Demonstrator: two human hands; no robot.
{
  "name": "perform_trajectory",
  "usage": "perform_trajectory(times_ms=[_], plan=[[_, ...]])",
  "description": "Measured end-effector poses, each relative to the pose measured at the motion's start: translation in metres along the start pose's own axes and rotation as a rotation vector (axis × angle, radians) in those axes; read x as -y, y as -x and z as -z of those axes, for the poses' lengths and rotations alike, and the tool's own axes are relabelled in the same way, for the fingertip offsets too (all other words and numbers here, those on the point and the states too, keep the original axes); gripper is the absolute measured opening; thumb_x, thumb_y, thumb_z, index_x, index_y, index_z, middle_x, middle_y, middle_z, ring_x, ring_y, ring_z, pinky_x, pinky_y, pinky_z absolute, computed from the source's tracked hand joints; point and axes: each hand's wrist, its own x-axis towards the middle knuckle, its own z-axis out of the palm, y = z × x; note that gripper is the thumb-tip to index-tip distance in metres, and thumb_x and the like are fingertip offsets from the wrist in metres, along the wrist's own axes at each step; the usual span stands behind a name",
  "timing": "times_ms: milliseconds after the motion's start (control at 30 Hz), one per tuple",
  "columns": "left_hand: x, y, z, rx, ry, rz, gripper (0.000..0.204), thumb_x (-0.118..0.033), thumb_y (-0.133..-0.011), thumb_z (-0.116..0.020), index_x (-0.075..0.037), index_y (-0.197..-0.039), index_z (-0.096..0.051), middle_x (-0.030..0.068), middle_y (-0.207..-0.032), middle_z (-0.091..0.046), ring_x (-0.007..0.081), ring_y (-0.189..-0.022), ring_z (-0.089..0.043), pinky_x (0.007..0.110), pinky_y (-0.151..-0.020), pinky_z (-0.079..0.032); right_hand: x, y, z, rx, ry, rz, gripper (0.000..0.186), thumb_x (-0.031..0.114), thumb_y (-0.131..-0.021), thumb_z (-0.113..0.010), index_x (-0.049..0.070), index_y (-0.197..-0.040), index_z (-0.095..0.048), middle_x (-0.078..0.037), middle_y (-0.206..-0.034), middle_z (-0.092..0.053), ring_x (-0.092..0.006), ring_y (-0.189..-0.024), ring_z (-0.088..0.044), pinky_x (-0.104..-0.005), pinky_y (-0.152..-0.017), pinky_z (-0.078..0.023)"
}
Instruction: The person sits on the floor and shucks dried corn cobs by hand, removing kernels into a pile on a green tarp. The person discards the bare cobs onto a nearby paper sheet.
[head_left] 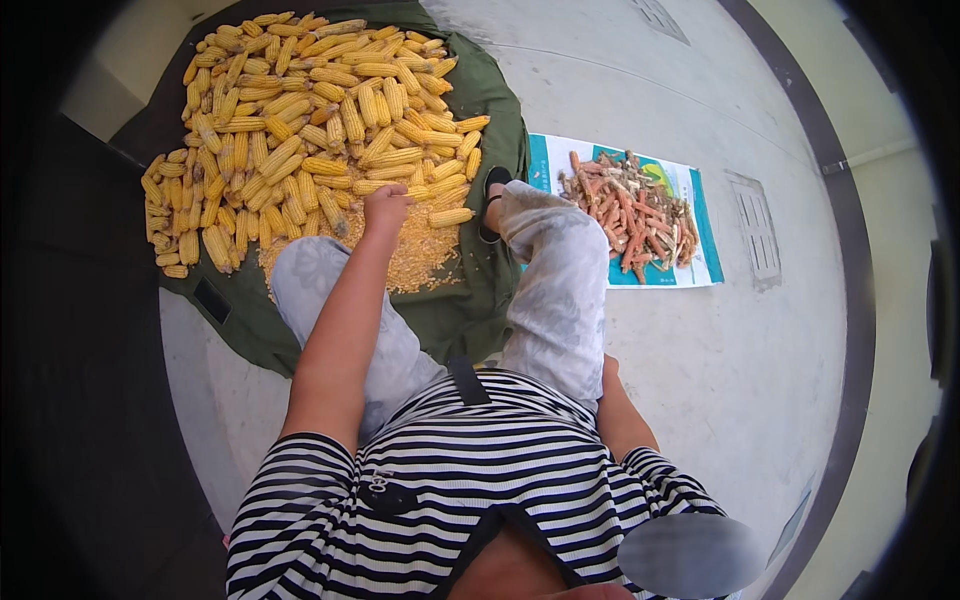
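Note:
My left hand [386, 208] reaches forward to the near edge of a big pile of dried yellow ears of corn [290, 130]. Its fingers are curled closed, right up against the ears there; what they hold, if anything, is hidden by the hand. Just below and around it lie loose corn kernels [415, 255], spread between my legs. My right forearm shows beside my right thigh, but the hand itself is hidden behind that leg.
A dark green cloth [490, 100] lies under the corn and kernels. To the right, bare reddish cobs [640, 215] are heaped on a white and teal sheet [708, 255]. A slotted drain cover [755, 230] is set in the pale concrete floor [690, 370]. My legs straddle the cloth's near part.

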Motion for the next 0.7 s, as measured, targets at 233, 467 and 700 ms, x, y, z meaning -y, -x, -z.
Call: perform_trajectory(times_ms=[233, 467, 700], plan=[[0.017, 0.031, -0.016, -0.09, 0.127, -0.096, 0.037, -0.008, -0.082, -0.062, 0.002, -0.118, -0.061, 0.0076, -0.105, -0.064, 0.0167, -0.097, -0.059, 0.027, -0.084, -0.045, 0.069, -0.067, 0.053, -0.25, -0.425, -0.033, 0.053, 0.033, -0.079, -0.067, -0.002, -0.117, -0.063, -0.027, -0.109, -0.065, -0.0386, -0.106, -0.063, -0.0407, -0.092, -0.05], [0.034, 0.052, -0.006, -0.027, 0.188, -0.033, 0.027, -0.006, -0.085, -0.06, 0.002, -0.111, -0.063, 0.0076, -0.1, -0.064, 0.0147, -0.076, -0.062, 0.026, -0.065, -0.052, 0.116, 0.013, 0.081, -0.208, -0.544, -0.105, 0.049, 0.014, -0.072, -0.062, -0.008, -0.116, -0.061, -0.031, -0.103, -0.065, -0.0369, -0.104, -0.065, -0.0388, -0.088, -0.052], [0.049, 0.067, 0.0, -0.115, 0.163, -0.059, 0.029, -0.009, -0.088, -0.058, 0.0, -0.115, -0.062, 0.0083, -0.101, -0.064, 0.0152, -0.076, -0.064, 0.025, -0.066, -0.051, 0.053, -0.005, 0.003, 0.056, -0.405, -0.003, 0.049, 0.01, -0.072, -0.06, 0.0, -0.119, -0.063, -0.024, -0.112, -0.066, -0.0348, -0.107, -0.063, -0.038, -0.091, -0.051]])
